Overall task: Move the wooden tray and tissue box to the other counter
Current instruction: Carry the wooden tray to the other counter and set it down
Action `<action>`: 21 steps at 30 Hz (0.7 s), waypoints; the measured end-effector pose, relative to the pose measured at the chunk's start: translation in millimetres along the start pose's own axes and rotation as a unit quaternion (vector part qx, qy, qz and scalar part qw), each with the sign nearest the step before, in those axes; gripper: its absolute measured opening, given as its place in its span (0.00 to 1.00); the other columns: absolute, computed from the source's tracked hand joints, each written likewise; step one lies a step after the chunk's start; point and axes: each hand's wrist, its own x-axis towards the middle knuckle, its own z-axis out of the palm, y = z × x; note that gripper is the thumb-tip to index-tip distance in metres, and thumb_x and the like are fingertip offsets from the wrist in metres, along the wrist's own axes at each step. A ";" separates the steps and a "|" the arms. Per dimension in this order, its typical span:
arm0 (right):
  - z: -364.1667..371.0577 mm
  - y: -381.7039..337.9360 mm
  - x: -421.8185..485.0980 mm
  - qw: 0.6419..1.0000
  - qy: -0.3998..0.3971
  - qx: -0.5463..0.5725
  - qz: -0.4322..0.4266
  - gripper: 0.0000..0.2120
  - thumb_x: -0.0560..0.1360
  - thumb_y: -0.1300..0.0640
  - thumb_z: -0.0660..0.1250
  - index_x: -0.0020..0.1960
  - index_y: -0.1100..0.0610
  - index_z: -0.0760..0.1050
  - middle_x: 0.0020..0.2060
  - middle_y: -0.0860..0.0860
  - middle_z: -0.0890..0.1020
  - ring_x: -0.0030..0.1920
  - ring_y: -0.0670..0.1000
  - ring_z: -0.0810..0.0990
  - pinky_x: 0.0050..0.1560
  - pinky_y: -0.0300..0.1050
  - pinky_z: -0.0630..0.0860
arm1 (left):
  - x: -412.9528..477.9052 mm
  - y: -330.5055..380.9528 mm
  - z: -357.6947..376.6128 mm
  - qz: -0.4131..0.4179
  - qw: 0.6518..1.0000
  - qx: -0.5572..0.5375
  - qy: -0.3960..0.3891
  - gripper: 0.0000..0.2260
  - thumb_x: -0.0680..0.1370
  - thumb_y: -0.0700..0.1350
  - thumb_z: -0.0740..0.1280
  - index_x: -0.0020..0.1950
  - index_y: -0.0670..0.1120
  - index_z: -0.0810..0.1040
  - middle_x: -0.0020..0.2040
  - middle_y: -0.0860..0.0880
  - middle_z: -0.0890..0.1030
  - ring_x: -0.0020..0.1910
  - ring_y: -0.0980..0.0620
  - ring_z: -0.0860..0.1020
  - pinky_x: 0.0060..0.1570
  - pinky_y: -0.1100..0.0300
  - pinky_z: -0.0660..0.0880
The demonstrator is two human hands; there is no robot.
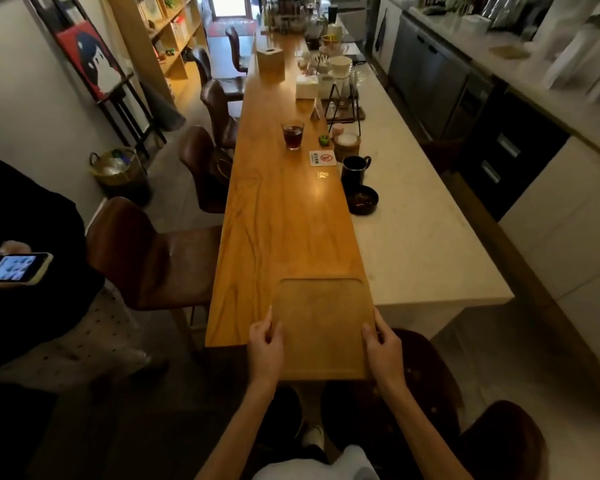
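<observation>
A flat wooden tray (321,317) with rounded corners lies at the near end of the long wooden counter (281,220), its near edge sticking out past the counter's end. My left hand (265,344) grips the tray's left edge and my right hand (383,344) grips its right edge. A wooden tissue box (270,64) stands upright far down the same counter. A white tissue box (306,86) sits a little nearer, by the counter's right edge.
A white marble counter (416,244) adjoins on the right, with a black mug (354,169), a dark bowl (362,200) and coffee gear. A glass of dark drink (293,135) stands mid-counter. Brown stools (153,258) line the left. A person holds a phone (14,268) at left.
</observation>
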 end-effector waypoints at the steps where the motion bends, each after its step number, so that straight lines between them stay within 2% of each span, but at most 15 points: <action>1: 11.0 -2.5 9.6 1.000 -0.018 -0.002 0.015 0.24 0.83 0.55 0.60 0.78 0.55 0.62 0.69 0.53 0.73 0.63 0.50 0.73 0.61 0.48 0.72 | 15.8 -1.7 -3.6 -0.009 1.000 0.016 0.012 0.22 0.82 0.46 0.63 0.76 0.50 0.65 0.62 0.53 0.66 0.53 0.60 0.69 0.55 0.60 0.66; 5: 52.1 -11.4 48.7 0.998 -0.037 -0.056 0.012 0.25 0.83 0.58 0.61 0.78 0.55 0.62 0.71 0.55 0.68 0.69 0.56 0.68 0.70 0.50 0.64 | 71.6 -11.8 -12.6 -0.034 0.998 0.045 0.041 0.22 0.81 0.44 0.64 0.75 0.48 0.66 0.61 0.50 0.65 0.57 0.54 0.69 0.57 0.60 0.67; 9: 75.6 -14.7 80.6 0.994 -0.032 -0.099 0.041 0.23 0.83 0.56 0.60 0.78 0.53 0.63 0.69 0.56 0.67 0.66 0.55 0.67 0.72 0.51 0.62 | 108.5 -20.9 -10.1 -0.027 0.996 0.063 0.053 0.22 0.80 0.43 0.65 0.75 0.47 0.67 0.60 0.51 0.65 0.60 0.52 0.69 0.58 0.60 0.66; 16: 92.9 -7.5 100.9 0.987 -0.030 -0.151 0.039 0.21 0.84 0.58 0.59 0.76 0.55 0.66 0.66 0.57 0.73 0.63 0.56 0.72 0.69 0.50 0.67 | 133.4 -31.5 -5.0 -0.025 0.989 0.114 0.093 0.22 0.79 0.41 0.66 0.74 0.47 0.69 0.57 0.51 0.65 0.57 0.53 0.65 0.59 0.59 0.63; 18: 95.6 -6.2 103.9 0.987 -0.036 -0.155 0.033 0.21 0.83 0.59 0.59 0.76 0.55 0.67 0.64 0.57 0.75 0.61 0.55 0.74 0.68 0.50 0.71 | 134.4 -34.5 -4.9 -0.025 0.986 0.126 0.103 0.22 0.80 0.40 0.65 0.74 0.47 0.69 0.56 0.50 0.65 0.57 0.51 0.66 0.59 0.59 0.63; 21: 97.4 -3.0 105.0 0.985 -0.023 -0.165 0.036 0.20 0.83 0.59 0.61 0.75 0.56 0.68 0.63 0.58 0.74 0.58 0.52 0.73 0.66 0.47 0.68 | 135.6 -38.6 -4.8 -0.021 0.985 0.132 0.110 0.22 0.80 0.40 0.65 0.74 0.45 0.69 0.56 0.48 0.66 0.60 0.45 0.69 0.63 0.54 0.67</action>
